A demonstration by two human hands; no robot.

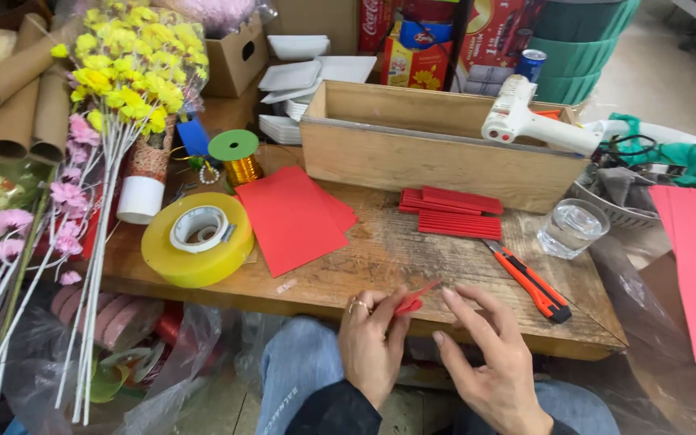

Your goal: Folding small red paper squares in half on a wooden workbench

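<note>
The left hand (372, 342) pinches a small folded red paper strip (414, 300) between thumb and fingers, just below the front edge of the wooden counter (380, 258). The grip is tight, likely so the fold stays flat. The right hand (489, 362) is open beside it, fingers spread and holding nothing, close to the strip's tip. On the counter, right above the hands, lie a red paper sheet (287, 217) and a stack of red strips (453, 213). An orange box cutter (529, 282) rests near the right hand, easy to grab.
</note>
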